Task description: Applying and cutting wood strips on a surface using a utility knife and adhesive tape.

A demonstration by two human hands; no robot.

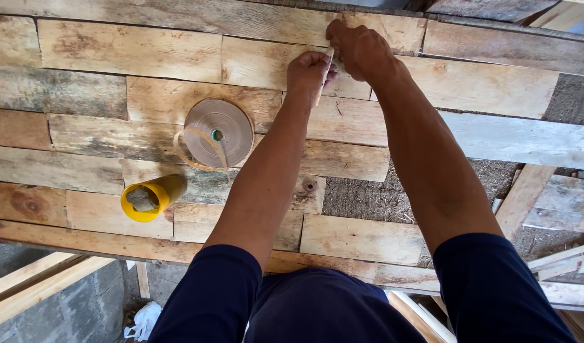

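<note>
At the far side of the patchwork desk of rough wooden planks (82, 51), the left hand (310, 70) and right hand (360, 49) meet, fingers clenched together on a thin pale strip (324, 75) pressed against the boards. Nearer, a flat tan roll of banding tape (218, 132) lies just beside a yellow plastic cup (153, 197) tipped on its side.

My bench top (146, 57), upper left of frame: rough, matt, weathered wood planks, knotted and stained. Tape roll (217, 133), centre: smooth tan paper-like band. Yellow cup (153, 197), lower left: glossy plastic.
</note>
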